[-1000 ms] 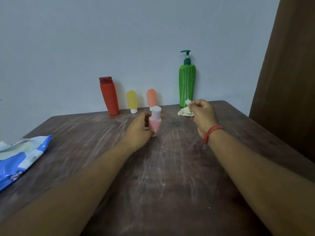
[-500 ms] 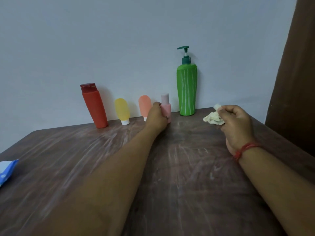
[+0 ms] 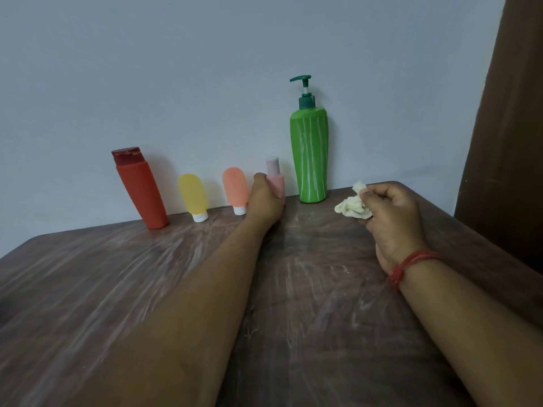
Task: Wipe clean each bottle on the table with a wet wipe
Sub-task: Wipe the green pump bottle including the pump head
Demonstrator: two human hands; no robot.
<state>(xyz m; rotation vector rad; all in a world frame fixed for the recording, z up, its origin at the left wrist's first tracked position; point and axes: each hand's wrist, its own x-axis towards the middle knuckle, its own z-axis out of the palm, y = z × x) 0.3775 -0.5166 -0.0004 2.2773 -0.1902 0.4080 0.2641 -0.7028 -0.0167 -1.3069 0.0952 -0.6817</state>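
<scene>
Pale blue-grey wall (image 3: 205, 69) backs a dark wooden table (image 3: 308, 333) whose top is streaked all over with whitish smears. Along the far edge, against the wall, stands a row of bottles. Farthest left is a red flip-cap bottle (image 3: 141, 189), leaning to the left at its top. Just right of it a small yellow squeeze tube (image 3: 193, 195) rests on its white cap, and next to that a small orange squeeze tube (image 3: 235, 188) stands the same way. Further right is a small pink bottle (image 3: 275, 177) with a paler cap, upright, and just beside it on the right the tall green pump bottle (image 3: 311, 157) with a dark green pump head, marked with pale vertical streaks.

The left hand (image 3: 266, 202) reaches to the far edge and curls round the lower part of the pink bottle, its knuckles hiding the bottle's base, so whether the bottle touches the table cannot be told. The orange tube is just left of this hand.

The right hand (image 3: 392, 215), nearer and to the right, pinches a crumpled, off-white wet wipe (image 3: 351, 205) between thumb and curled fingers, held low over the table near the green bottle's base. A red thread bracelet (image 3: 408, 264) circles that wrist. A brown curtain (image 3: 511, 113) hangs at the far right.
</scene>
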